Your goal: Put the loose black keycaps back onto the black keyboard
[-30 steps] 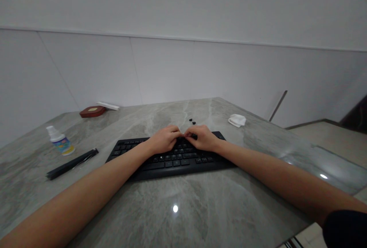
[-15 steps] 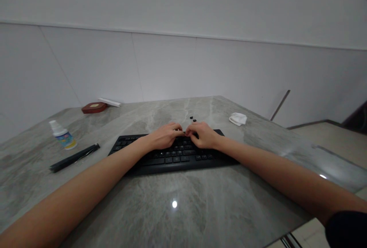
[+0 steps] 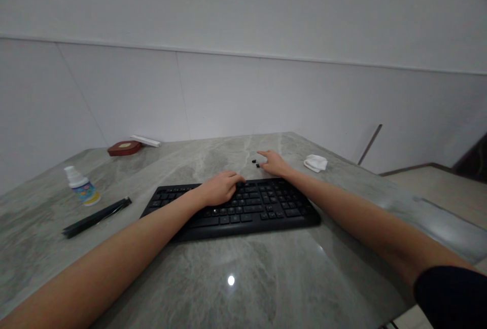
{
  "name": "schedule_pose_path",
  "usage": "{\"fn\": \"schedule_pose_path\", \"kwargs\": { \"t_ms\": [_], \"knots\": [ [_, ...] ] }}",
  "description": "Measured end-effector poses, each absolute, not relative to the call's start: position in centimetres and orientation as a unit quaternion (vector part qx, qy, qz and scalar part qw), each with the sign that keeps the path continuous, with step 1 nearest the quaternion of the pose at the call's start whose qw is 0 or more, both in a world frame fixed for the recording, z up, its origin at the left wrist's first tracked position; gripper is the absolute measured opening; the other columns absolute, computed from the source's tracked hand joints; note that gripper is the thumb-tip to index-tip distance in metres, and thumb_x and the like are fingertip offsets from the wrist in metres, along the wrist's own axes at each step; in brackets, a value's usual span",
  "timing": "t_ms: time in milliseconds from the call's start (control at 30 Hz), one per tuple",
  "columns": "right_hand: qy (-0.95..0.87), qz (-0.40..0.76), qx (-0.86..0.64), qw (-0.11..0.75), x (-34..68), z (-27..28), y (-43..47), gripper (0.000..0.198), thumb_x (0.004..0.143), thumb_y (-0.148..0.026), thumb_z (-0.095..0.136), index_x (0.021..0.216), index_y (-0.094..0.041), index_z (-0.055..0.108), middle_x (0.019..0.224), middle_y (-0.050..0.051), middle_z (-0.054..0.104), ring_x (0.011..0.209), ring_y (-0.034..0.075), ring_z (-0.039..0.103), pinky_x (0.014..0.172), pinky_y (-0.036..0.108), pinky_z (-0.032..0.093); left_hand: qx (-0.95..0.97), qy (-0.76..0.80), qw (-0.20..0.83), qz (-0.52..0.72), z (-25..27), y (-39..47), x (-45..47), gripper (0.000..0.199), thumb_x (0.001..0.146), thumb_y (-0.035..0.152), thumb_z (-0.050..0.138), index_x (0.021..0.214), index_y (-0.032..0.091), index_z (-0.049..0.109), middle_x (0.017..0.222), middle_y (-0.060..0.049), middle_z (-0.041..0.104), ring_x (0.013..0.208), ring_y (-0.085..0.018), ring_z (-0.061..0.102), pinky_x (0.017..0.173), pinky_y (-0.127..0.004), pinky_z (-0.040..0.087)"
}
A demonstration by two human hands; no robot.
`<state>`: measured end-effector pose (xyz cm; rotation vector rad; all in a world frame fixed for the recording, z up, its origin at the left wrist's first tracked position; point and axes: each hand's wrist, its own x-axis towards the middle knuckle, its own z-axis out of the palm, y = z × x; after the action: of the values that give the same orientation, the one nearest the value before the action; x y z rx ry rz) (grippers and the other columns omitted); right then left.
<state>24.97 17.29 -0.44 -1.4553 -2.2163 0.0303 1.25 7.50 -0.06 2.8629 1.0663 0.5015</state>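
Observation:
A black keyboard (image 3: 247, 228) lies on the grey marbled table. My left hand (image 3: 221, 187) rests over its upper middle keys, palm down, holding nothing, with its fingers reaching toward the back row. Beyond the keyboard's back edge, my right hand (image 3: 274, 162) hovers low or touches the tabletop, its index finger stretched out to the left and its thumb apart below. Two small black pieces, which look like loose keycaps, lie just left of that hand: one piece (image 3: 253, 161) behind, the other piece (image 3: 257, 166) by the thumb. Nothing shows in the right fingers.
At left stand a white spray bottle (image 3: 81, 186) and a dark, long, thin brush-like item (image 3: 97, 217). A reddish-brown case (image 3: 124, 148) and a white strip (image 3: 145, 141) lie near the wall. A folded white cloth (image 3: 315, 162) is on the right.
My right hand has left the keyboard and moved back to the small black pieces, its index finger now extended. My left hand has stayed on the keyboard. The view tilts slightly upward.

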Motion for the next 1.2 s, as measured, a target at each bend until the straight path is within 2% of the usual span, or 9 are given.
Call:
{"fn": "schedule_pose_path", "kwargs": {
  "t_ms": [100, 200, 300, 367, 567, 833, 1000, 1200],
  "knots": [
    [-0.839, 0.002, -0.5, 0.215, 23.7, -0.8, 18.8, 0.043, 0.079, -0.026, 0.065, 0.12, -0.013, 0.063, 0.11, 0.017, 0.065, 0.1, 0.023, 0.062, 0.09, 0.03, 0.045, 0.924, 0.344, 0.02, 0.165, -0.1, 7.5, 1.2, 0.036, 0.085, 0.007, 0.039, 0.114, 0.016, 0.057, 0.108, -0.009, 0.061, 0.101, -0.02, 0.058, 0.094, -0.034, 0.046],
    [-0.861, 0.003, -0.473, 0.186, 22.5, -1.0, 19.2, 0.016, 0.08, -0.023, 0.064, 0.086, -0.014, 0.074, 0.087, 0.013, 0.071, 0.089, 0.022, 0.064, 0.083, 0.028, 0.046, 0.926, 0.341, 0.02, 0.164, -0.1, 7.4, 1.2, 0.035, 0.085, 0.008, 0.039, 0.114, 0.017, 0.058, 0.106, -0.009, 0.062, 0.101, -0.02, 0.058, 0.093, -0.035, 0.047],
    [-0.871, 0.007, -0.458, 0.176, 22.6, -1.0, 19.0, 0.019, 0.078, -0.014, 0.062, 0.063, -0.016, 0.071, 0.075, 0.011, 0.071, 0.08, 0.02, 0.065, 0.079, 0.026, 0.046, 0.926, 0.342, 0.017, 0.162, 0.0, 7.4, 1.2, 0.035, 0.085, 0.007, 0.039, 0.113, 0.017, 0.058, 0.106, -0.009, 0.062, 0.1, -0.02, 0.058, 0.093, -0.035, 0.047],
    [-0.872, 0.01, -0.455, 0.18, 23.5, -1.1, 18.6, 0.017, 0.077, -0.012, 0.062, 0.063, -0.017, 0.072, 0.076, 0.009, 0.072, 0.08, 0.02, 0.066, 0.078, 0.026, 0.046, 0.925, 0.343, 0.017, 0.163, 0.0, 7.4, 1.3, 0.035, 0.085, 0.007, 0.039, 0.114, 0.016, 0.058, 0.107, -0.009, 0.062, 0.1, -0.02, 0.058, 0.094, -0.035, 0.047],
    [-0.845, 0.01, -0.492, 0.209, 26.3, -1.3, 17.8, 0.018, 0.077, -0.011, 0.064, 0.089, -0.018, 0.076, 0.088, 0.008, 0.074, 0.081, 0.021, 0.068, 0.078, 0.029, 0.05, 0.924, 0.343, 0.022, 0.166, -0.1, 7.5, 1.3, 0.036, 0.085, 0.007, 0.038, 0.113, 0.016, 0.058, 0.107, -0.008, 0.062, 0.1, -0.019, 0.058, 0.093, -0.034, 0.047],
    [-0.847, 0.022, -0.47, 0.248, 24.7, 0.4, 15.0, 0.016, 0.081, -0.015, 0.064, 0.095, -0.015, 0.073, 0.089, 0.008, 0.073, 0.079, 0.018, 0.067, 0.076, 0.028, 0.05, 0.924, 0.343, 0.021, 0.169, -0.1, 7.4, 1.2, 0.034, 0.087, 0.009, 0.039, 0.114, 0.017, 0.058, 0.105, -0.008, 0.062, 0.099, -0.019, 0.058, 0.093, -0.034, 0.047],
    [-0.882, 0.031, -0.378, 0.279, 24.0, 0.0, 10.6, 0.012, 0.079, -0.019, 0.068, 0.089, -0.015, 0.072, 0.08, 0.005, 0.07, 0.073, 0.015, 0.063, 0.072, 0.026, 0.048, 0.924, 0.344, 0.021, 0.164, -0.1, 7.5, 1.2, 0.036, 0.085, 0.008, 0.04, 0.116, 0.016, 0.057, 0.105, -0.008, 0.061, 0.099, -0.019, 0.058, 0.092, -0.033, 0.047],
    [-0.879, 0.023, -0.371, 0.298, 24.8, -0.9, 9.0, 0.012, 0.084, -0.019, 0.062, 0.079, -0.016, 0.073, 0.084, 0.006, 0.069, 0.081, 0.016, 0.063, 0.08, 0.027, 0.046, 0.925, 0.345, 0.024, 0.159, 0.0, 7.4, 1.2, 0.036, 0.086, 0.007, 0.038, 0.116, 0.016, 0.057, 0.106, -0.008, 0.062, 0.101, -0.019, 0.057, 0.094, -0.033, 0.045]
  ]
}}
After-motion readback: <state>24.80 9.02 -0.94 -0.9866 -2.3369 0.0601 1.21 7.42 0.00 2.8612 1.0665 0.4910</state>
